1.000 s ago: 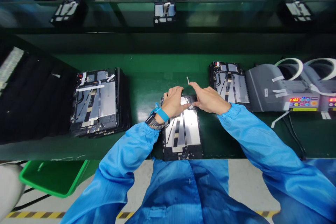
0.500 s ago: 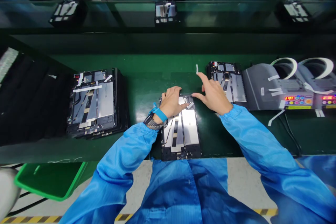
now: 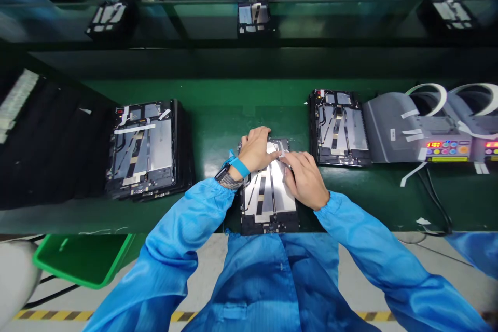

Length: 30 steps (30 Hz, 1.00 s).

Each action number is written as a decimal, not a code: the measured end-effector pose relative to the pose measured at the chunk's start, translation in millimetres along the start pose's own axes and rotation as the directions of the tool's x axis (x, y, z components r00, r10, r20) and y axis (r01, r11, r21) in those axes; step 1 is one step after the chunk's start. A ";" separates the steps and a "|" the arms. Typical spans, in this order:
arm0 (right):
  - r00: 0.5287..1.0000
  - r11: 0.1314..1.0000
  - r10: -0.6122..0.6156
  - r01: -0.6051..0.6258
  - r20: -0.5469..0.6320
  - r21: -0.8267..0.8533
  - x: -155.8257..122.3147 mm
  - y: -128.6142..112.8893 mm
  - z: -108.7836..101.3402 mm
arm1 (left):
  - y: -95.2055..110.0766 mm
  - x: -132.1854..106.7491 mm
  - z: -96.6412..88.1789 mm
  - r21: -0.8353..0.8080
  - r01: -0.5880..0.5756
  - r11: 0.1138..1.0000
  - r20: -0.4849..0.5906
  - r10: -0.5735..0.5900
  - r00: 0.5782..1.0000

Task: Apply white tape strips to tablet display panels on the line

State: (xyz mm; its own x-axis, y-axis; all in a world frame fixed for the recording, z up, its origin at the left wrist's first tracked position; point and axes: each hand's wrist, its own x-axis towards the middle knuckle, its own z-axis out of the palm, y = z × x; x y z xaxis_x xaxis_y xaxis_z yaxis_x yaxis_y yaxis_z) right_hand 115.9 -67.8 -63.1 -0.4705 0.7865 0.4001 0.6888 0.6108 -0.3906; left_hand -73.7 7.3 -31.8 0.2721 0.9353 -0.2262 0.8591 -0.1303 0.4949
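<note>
Unit (image 3: 286,187) lies flat on the bench (image 3: 218,109) in the head view, directly before the person, its lower end at the front edge. The left stack (image 3: 150,150) stands well apart on one side; the right stack (image 3: 339,127) stands nearer on the other.

Left hand (image 3: 253,151): rests over the upper left part of the unit. The grip is spread, fingers at the top edge, thumb set apart and directed toward a small white strip (image 3: 283,152). The hand appears to steady the unit.

Right hand (image 3: 305,179): fingertips are at the strip, near the upper right corner of the unit. The fingers are bent. Whether the grip pinches the strip or only presses it down cannot be told.

Status: the top unit of the left stack carries three white strips, one near each upper corner and one crosswise. No such strips are evident on the top unit of the right stack. By comparison, the unit in hand is judged part done: the upper right strip is in place or being set. The upper left and crosswise strips probably remain; the left hand covers much of that area, so confirmation is not possible. Further strips cling to the dispenser (image 3: 389,129) beside the right stack.
</note>
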 end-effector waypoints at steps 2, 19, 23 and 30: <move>1.000 1.000 -0.007 0.007 -0.010 -0.014 0.6 1.9 1.5 | -0.7 0.3 0.3 -0.005 -0.004 1.000 -0.003 0.004 1.000; 0.977 0.967 0.185 -0.162 -0.103 0.199 -12.3 -1.0 -21.6 | -4.6 3.5 2.1 0.010 -0.024 1.000 -0.007 0.024 1.000; 0.983 0.977 0.159 -0.144 -0.086 0.160 -7.5 2.7 -14.7 | -6.0 4.0 4.1 0.001 -0.042 0.999 -0.017 0.042 0.999; 0.993 0.993 0.100 -0.095 -0.067 0.069 -2.5 11.0 -0.1 | -8.7 0.5 1.3 0.015 -0.057 0.998 0.031 0.057 0.998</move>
State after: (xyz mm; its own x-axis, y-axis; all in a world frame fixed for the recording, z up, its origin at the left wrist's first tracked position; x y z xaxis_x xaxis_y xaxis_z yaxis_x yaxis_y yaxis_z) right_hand 124.7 -63.0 -68.3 -0.3614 0.8357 0.4136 0.6909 0.5379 -0.4831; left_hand -80.4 8.4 -37.4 0.3335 0.9159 -0.2233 0.8486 -0.1885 0.4943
